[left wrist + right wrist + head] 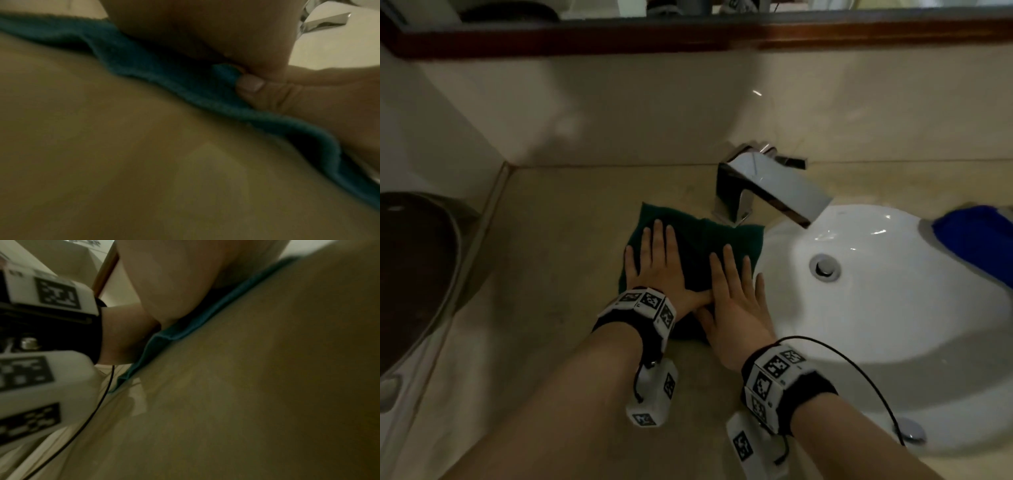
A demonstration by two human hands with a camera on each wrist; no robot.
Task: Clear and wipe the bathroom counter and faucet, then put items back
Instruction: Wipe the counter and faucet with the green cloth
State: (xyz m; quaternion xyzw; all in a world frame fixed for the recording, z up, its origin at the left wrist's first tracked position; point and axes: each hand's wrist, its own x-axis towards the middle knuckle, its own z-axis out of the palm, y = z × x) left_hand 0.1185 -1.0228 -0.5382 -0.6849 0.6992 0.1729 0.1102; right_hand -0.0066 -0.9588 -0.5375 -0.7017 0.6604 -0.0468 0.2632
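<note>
Both palms flat, fingers spread: left hand (pixel 654 263) and right hand (pixel 736 294) press the green cloth (pixel 698 240) on the counter (pixel 558 246), left of the sink (pixel 893 308). Keep even pressure, overlap strokes, then work toward the faucet (pixel 763 181) base.

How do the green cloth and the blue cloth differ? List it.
The green cloth lies spread flat on the counter left of the faucet; the blue cloth sits on the sink rim at the right. Both hands, left hand and right hand, press flat on the green one; nothing touches the blue one. The blue cloth is partly out of frame. Both are near the basin.
</note>
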